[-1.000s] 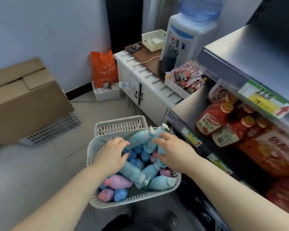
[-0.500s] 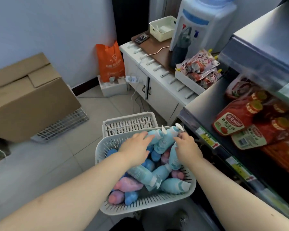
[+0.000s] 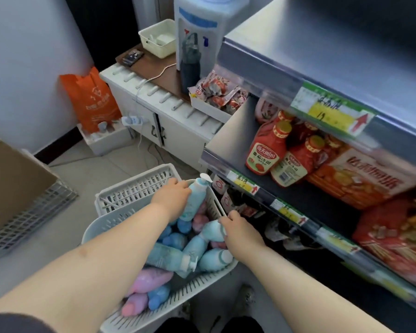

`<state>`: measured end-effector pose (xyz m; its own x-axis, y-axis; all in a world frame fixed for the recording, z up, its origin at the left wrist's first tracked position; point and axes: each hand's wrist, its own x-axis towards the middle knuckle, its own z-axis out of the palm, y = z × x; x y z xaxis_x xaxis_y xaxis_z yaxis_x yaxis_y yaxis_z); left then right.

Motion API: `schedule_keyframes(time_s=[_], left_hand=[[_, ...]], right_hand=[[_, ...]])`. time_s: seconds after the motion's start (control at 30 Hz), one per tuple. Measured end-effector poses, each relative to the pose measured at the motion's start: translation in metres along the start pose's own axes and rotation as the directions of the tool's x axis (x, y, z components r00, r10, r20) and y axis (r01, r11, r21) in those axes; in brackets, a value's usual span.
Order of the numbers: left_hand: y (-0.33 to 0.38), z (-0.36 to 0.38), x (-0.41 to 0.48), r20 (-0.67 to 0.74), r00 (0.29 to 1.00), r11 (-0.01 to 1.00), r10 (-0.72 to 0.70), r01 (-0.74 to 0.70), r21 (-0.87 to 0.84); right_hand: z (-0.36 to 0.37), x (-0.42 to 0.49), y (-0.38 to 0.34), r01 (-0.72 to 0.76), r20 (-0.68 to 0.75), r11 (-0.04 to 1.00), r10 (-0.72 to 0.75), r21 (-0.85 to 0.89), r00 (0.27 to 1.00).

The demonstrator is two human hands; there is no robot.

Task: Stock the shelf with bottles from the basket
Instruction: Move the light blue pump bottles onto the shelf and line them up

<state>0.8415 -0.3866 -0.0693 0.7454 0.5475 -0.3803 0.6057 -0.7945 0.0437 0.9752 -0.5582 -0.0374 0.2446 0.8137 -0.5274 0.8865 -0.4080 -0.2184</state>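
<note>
Left grip point(image 3: 172, 196) now round one bottle point(image 3: 195, 197)

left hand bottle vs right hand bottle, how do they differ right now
The upper bottle, in the left hand, leans nearly upright, poking above the basket rim; the lower bottle, in the right hand, lies on the pile. The upper's white pump shows; no pump shows on the lower. Both are pale teal.

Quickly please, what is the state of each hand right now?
Left hand: closed around the pump bottle.
Right hand: grips a lying teal bottle in the basket.
</note>
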Motion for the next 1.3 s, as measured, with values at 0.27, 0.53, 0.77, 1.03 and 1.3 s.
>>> schedule_keyframes(time_s=[0.27,0.53,0.77,1.03,1.3], left_hand=[[-0.016,-0.024,-0.058,-0.032,0.981,0.945,-0.192,0.176,-0.274],[-0.041,-0.115,-0.125,-0.262,0.890,0.798,-0.375,0.166,-0.579],[-0.031,-0.209,-0.163,-0.443,0.801,0.745,-0.403,0.006,-0.667],[0.018,-0.311,-0.175,-0.643,0.712,0.741,-0.283,-0.263,-0.617],[0.099,-0.381,-0.158,-0.737,0.665,0.694,-0.122,-0.474,-0.542]], right_hand=[[-0.035,0.001,-0.022,0.101,-0.135,0.989,-0.085,0.113,0.987],[-0.129,-0.036,-0.052,0.260,-0.357,0.950,-0.185,0.173,0.915],[-0.209,-0.099,-0.071,0.350,-0.539,0.926,-0.223,0.143,0.812],[-0.282,-0.167,-0.047,0.378,-0.736,0.917,-0.168,0.126,0.655],[-0.333,-0.226,0.012,0.394,-0.848,0.904,-0.074,0.165,0.525]])
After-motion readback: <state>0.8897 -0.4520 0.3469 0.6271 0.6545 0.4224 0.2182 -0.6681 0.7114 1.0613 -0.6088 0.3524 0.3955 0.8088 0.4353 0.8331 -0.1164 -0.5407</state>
